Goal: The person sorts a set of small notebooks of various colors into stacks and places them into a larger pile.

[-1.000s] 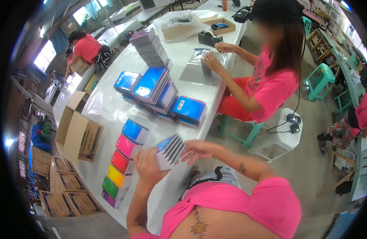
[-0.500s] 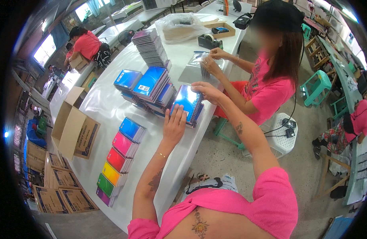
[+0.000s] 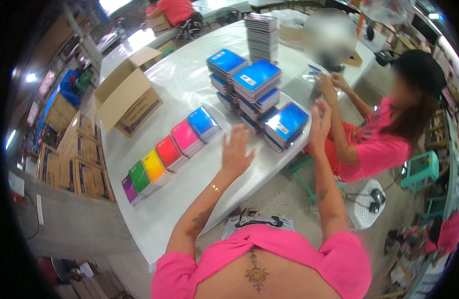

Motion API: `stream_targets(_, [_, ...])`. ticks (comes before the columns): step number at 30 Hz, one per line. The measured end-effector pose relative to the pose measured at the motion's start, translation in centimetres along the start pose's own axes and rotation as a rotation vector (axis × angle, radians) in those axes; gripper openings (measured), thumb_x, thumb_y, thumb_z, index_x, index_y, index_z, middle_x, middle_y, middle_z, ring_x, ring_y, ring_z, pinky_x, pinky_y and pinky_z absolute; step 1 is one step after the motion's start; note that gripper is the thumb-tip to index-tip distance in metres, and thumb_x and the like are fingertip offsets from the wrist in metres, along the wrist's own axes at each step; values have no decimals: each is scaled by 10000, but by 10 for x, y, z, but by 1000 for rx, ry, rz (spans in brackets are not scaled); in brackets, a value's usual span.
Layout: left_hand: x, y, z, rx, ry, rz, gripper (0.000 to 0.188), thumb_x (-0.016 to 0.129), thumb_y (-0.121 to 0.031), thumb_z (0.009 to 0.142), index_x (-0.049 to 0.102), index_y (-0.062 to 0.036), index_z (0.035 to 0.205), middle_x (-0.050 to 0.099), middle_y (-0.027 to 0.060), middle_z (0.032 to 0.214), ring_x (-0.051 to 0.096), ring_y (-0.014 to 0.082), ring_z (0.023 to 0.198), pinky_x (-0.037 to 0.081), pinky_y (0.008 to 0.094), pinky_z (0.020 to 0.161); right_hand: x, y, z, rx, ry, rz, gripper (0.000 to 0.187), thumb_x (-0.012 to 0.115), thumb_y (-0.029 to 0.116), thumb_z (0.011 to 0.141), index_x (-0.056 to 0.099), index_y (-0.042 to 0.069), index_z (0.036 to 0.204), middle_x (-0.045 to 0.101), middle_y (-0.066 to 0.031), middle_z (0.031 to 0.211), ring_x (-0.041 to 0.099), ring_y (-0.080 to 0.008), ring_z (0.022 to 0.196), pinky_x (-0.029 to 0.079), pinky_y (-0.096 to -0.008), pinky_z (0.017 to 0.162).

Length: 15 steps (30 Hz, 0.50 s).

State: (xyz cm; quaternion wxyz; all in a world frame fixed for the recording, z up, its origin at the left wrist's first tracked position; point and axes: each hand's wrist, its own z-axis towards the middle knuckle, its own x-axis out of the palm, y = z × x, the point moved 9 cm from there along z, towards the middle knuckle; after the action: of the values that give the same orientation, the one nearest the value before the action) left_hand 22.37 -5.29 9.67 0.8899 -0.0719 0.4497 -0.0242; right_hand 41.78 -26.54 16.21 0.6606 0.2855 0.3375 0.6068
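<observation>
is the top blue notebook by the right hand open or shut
Shut: the top blue notebook lies flat, its cover facing up, near the right hand.

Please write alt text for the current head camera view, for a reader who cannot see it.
A person's left hand and right hand, open and empty, flank a stack of blue spiral notebooks on a white table. To the left are a row of notebooks in six colours and an open cardboard box; a co-worker in pink sits at right.

Window [image 3: 112, 4] overexposed; glare on white table [image 3: 182, 77]; slight blur; fisheye rim dark, bent.
</observation>
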Motion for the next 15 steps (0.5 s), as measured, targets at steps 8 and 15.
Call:
stream_targets(8, [-29, 156, -55, -536, 73, 348, 655, 668, -238, 870, 418, -5, 1428, 414, 198, 1493, 322, 344, 1434, 202, 582, 1168, 278, 10, -118, 65, 574, 105, 454, 684, 274, 908, 563, 28, 1269, 618, -183, 1226, 571, -354, 1155, 440, -437, 982])
stream_targets(15, [-42, 188, -70, -274, 167, 319, 333, 581, -64, 890, 619, -7, 1216, 691, 162, 1109, 653, 299, 1040, 502, 438, 947, 323, -20, -117, 154, 506, 45, 422, 642, 78, 842, 604, 87, 1263, 629, -211, 1191, 605, -376, 1096, 458, -450, 972])
